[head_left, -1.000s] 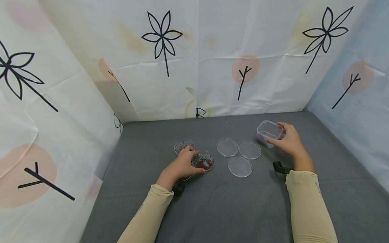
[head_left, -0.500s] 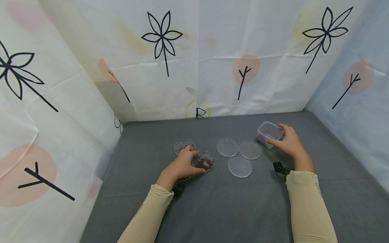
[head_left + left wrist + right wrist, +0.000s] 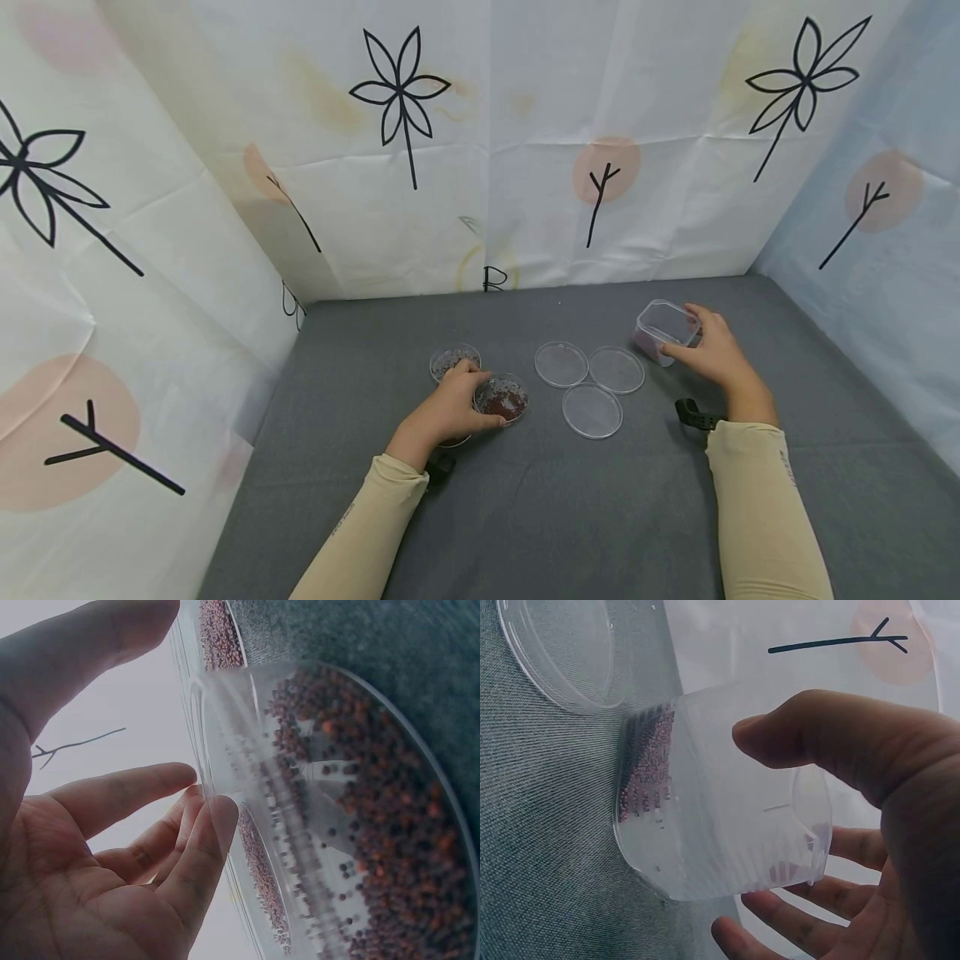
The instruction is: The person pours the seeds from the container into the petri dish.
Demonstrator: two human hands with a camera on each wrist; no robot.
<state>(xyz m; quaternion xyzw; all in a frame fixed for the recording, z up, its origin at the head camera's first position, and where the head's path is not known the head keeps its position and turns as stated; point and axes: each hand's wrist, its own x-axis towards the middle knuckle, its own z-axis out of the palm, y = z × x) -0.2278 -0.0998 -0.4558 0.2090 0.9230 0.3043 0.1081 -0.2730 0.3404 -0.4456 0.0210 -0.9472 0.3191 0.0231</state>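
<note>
My left hand (image 3: 450, 402) holds a clear round petri dish (image 3: 502, 402) of small reddish-brown grains by its edge, thumb in front and fingers at the back. A second dish of grains (image 3: 448, 358) lies beyond the hand; a third dish (image 3: 456, 442) is mostly hidden under it. To the right, my right hand (image 3: 715, 346) grips a clear plastic tub (image 3: 663, 321), thumb on the near side and fingers behind. In the right wrist view, reddish grains (image 3: 649, 765) are heaped along one side at the bottom of the tub (image 3: 720, 802), close to the cloth.
Three clear round dishes or lids without grains, a left one (image 3: 561, 365), a right one (image 3: 617, 370) and a front one (image 3: 592, 411), lie close together between the hands. Grey cloth (image 3: 570, 517) covers the table. Printed white fabric (image 3: 525, 100) walls in the back and sides.
My right hand and the tub have shifted very slightly down and to the right since a second ago. The left hand and the dishes stay in place.
</note>
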